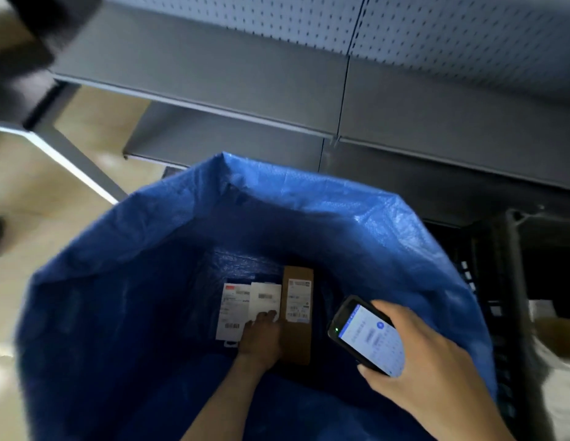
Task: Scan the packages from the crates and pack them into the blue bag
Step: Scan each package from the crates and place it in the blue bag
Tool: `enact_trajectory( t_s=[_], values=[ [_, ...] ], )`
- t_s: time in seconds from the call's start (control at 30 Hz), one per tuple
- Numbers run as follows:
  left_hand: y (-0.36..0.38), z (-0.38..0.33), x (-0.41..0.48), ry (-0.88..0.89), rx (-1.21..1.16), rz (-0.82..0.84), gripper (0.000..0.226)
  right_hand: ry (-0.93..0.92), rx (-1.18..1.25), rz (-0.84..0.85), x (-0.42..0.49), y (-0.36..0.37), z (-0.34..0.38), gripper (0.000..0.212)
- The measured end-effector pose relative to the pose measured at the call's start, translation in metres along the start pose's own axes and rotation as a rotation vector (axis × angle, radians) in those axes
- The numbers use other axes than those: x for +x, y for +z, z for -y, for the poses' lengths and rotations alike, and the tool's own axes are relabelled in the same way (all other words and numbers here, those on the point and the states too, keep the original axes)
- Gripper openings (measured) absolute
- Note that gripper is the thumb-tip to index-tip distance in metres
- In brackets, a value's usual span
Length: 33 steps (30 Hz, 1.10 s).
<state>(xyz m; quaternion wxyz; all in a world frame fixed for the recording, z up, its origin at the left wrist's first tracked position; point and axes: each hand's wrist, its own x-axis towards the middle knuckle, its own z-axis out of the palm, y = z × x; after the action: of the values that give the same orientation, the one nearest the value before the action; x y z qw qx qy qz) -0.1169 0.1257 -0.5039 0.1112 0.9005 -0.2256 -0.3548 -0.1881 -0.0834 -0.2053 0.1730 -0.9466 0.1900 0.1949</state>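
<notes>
A large blue bag (150, 249) stands open below me. On its bottom lie a brown cardboard package (298, 338) with a white label, a white package (265, 299) and a dark package with a white label (231, 313) side by side. My left hand (261, 337) reaches deep into the bag and its fingertips rest on the white package's near end. My right hand (417, 354) holds a black handheld scanner (363, 335) with a lit screen above the bag's right side.
A black plastic crate (500, 297) stands right of the bag, with a white parcel (560, 383) and a cardboard box (557, 335) inside. Grey metal shelves (277, 90) with a pegboard back run behind. Light wooden floor (29, 192) lies to the left.
</notes>
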Motion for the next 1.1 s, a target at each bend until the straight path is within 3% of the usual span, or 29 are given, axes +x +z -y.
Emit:
enact_trajectory(
  t_s=[0.2, 0.43, 0.6, 0.83, 1.0, 1.1],
  values=[
    [-0.083, -0.072, -0.093, 0.072, -0.041, -0.117, 0.045, -0.06, 0.008, -0.012, -0.057, -0.041, 0.002, 0.09],
    [-0.133, -0.132, -0.173, 0.2, 0.068, -0.288, 0.046, 0.062, 0.128, -0.129, -0.127, -0.058, -0.029, 0.082],
    [-0.147, -0.157, -0.188, 0.314, 0.015, -0.353, 0.055, 0.124, 0.24, -0.196, -0.166, -0.061, -0.056, 0.081],
    [-0.164, -0.219, -0.195, 0.476, -0.014, -0.472, 0.047, 0.279, 0.242, -0.282, -0.198, -0.071, -0.109, 0.084],
    [-0.164, -0.273, -0.195, 0.583, 0.028, -0.431, 0.047, 0.366, 0.346, -0.344, -0.218, -0.074, -0.156, 0.077],
    [-0.163, -0.311, -0.19, 0.675, -0.07, -0.315, 0.044, 0.389, 0.368, -0.38, -0.229, -0.075, -0.185, 0.075]
  ],
)
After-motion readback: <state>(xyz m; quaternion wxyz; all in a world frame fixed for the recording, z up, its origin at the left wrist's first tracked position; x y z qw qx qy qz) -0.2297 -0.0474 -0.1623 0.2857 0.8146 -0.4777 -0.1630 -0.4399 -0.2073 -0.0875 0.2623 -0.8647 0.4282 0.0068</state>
